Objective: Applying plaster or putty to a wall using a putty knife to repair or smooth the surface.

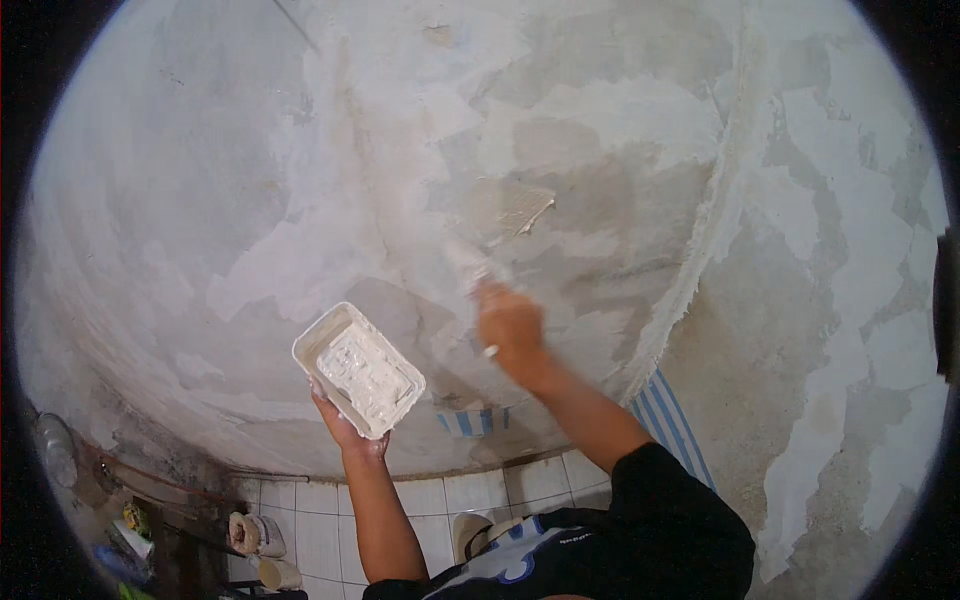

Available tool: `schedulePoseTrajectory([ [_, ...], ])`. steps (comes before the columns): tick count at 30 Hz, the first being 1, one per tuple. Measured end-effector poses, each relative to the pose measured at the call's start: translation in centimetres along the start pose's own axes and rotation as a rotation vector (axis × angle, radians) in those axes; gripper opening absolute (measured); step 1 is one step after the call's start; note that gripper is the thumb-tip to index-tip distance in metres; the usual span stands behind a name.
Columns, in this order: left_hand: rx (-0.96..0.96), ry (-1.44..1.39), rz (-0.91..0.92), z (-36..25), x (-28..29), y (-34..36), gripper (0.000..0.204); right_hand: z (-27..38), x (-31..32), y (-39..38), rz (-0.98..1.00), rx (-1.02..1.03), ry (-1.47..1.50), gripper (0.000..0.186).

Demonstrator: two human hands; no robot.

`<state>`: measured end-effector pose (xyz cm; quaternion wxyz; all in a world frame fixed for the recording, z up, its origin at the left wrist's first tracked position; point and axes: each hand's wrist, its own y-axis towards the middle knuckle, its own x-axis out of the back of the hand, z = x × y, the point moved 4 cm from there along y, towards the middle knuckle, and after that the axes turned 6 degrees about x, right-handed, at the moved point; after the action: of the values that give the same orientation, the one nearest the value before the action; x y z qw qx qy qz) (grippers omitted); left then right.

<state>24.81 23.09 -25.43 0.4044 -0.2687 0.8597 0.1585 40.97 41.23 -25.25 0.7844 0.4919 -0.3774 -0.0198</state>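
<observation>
My left hand (345,425) holds up a white rectangular tray (310,340) from beneath; it is filled with white plaster. My right hand (510,325) is raised against the grey wall (200,180) and grips a putty knife (500,215) whose wide blade lies flat on the wall, above and slightly right of the hand. The blade and handle are smeared white and blurred. Patches of fresh white plaster (610,110) cover parts of the wall around the blade.
White floor tiles (310,510) run along the wall's foot. Blue-and-white striped cloth (665,415) lies at the wall base on the right. Bottles and clutter (130,530) sit at the lower left, with a pale bundled object (255,535) on the tiles.
</observation>
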Motion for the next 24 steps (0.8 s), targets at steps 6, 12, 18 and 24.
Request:
schedulePoseTrajectory([
  [6, 0.019, 0.021, -0.055, 0.1, 0.1, 0.4, 0.066, -11.2, 7.2, 5.0, -0.526, -0.484, -0.106, 0.016],
  [12, 0.029, 0.047, -0.033, -0.1, 0.7, 1.6, 0.065, -2.6, 1.7, 6.1, -0.306, -0.437, -0.016, 0.016],
  [18, 0.047, 0.1, -0.003, -0.2, 0.3, 1.2, 0.065, 4.0, -0.2, 5.0, -0.155, -0.086, 0.313, 0.012],
  [24, 0.074, 0.065, 0.02, -0.3, 0.4, 1.1, 0.064, -4.9, 5.6, 5.9, -0.8, -0.205, 0.002, 0.011],
])
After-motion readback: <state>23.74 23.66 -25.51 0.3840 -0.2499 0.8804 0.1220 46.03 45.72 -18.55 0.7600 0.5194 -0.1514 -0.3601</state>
